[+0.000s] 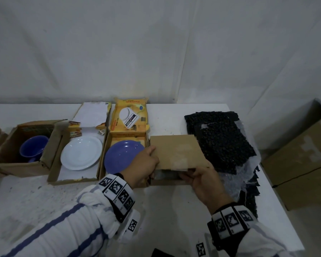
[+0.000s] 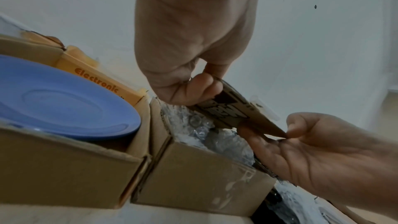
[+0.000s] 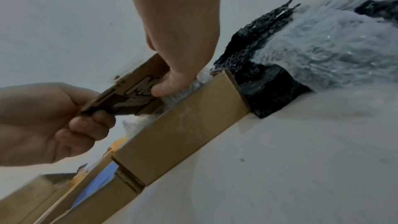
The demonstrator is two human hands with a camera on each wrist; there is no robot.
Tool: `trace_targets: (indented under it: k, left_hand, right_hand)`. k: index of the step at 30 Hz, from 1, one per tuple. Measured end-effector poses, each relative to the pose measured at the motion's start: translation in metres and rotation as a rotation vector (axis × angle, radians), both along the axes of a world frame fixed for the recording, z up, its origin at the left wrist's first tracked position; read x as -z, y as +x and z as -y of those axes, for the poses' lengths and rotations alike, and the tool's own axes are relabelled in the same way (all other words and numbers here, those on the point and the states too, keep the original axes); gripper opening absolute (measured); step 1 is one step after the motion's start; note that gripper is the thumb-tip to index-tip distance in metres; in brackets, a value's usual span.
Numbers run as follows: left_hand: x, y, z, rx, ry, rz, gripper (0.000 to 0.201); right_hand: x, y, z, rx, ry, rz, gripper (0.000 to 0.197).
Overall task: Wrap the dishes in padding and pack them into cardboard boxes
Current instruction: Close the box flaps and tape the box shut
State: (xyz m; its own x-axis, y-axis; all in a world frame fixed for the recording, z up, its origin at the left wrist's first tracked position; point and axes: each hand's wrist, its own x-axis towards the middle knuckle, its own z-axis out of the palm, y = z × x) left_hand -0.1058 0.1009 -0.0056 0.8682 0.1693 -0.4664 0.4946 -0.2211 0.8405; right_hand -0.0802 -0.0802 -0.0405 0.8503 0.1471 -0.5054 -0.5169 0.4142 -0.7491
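Note:
A small cardboard box point(image 1: 167, 181) stands at the middle of the table, filled with clear bubble wrap point(image 2: 226, 139). Its brown flap point(image 1: 178, 153) is half lowered over the opening. My left hand point(image 1: 153, 160) pinches the flap's left edge, and my right hand point(image 1: 195, 173) pinches its front right corner. In the left wrist view the left hand point(image 2: 204, 89) grips the printed underside of the flap point(image 2: 232, 111). The right wrist view has the right hand point(image 3: 165, 86) on the same flap point(image 3: 129, 94). What the wrap covers is hidden.
Left of the box, a blue plate point(image 1: 122, 156) lies in a yellow scale box point(image 1: 128, 117), a white plate point(image 1: 81, 153) in another box, and a blue bowl point(image 1: 33, 147) in a third. Black bubble wrap point(image 1: 222, 138) lies to the right, near the table edge point(image 1: 278, 197).

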Motion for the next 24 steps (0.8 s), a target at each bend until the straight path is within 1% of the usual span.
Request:
trace_targets:
  k: [3, 6, 8, 10, 12, 14, 16, 17, 21, 24]
  left_hand:
    - [0.000, 0.000, -0.001, -0.004, -0.017, -0.004, 0.058]
    - [-0.001, 0.001, -0.003, -0.007, -0.017, -0.012, 0.057]
    - [-0.001, 0.003, -0.003, -0.020, -0.029, -0.020, 0.055]
    - [-0.002, 0.004, -0.003, -0.052, -0.074, -0.022, 0.054]
    - [-0.003, 0.005, -0.004, -0.090, -0.128, -0.017, 0.049]
    - [-0.004, 0.005, -0.003, -0.101, -0.145, -0.005, 0.042]
    - [-0.006, 0.005, -0.001, -0.100, -0.133, 0.014, 0.037]
    - [-0.005, 0.005, 0.000, -0.099, -0.121, 0.024, 0.036]
    - [0.000, 0.003, -0.002, -0.086, -0.084, 0.027, 0.034]
    - [0.002, 0.000, -0.005, -0.020, -0.010, 0.032, 0.037]
  right_hand:
    - [0.002, -0.008, -0.007, -0.056, 0.037, 0.002, 0.055]
    - [-0.003, -0.013, -0.004, -0.174, 0.088, -0.002, 0.049]
    - [-0.006, -0.014, -0.003, -0.245, 0.063, 0.015, 0.041]
    - [-0.012, -0.014, -0.005, -0.259, 0.031, 0.038, 0.032]
    - [-0.018, -0.014, -0.008, -0.238, -0.031, 0.067, 0.024]
    - [-0.024, -0.012, -0.008, -0.237, -0.184, 0.118, 0.019]
    - [-0.028, -0.009, -0.006, -0.282, -0.355, 0.171, 0.020]
    - [-0.030, -0.008, -0.004, -0.320, -0.397, 0.169, 0.020]
    - [-0.044, -0.003, 0.002, -0.498, -0.429, 0.056, 0.012]
    - [-0.055, 0.002, 0.011, -0.666, -0.533, -0.024, 0.014]
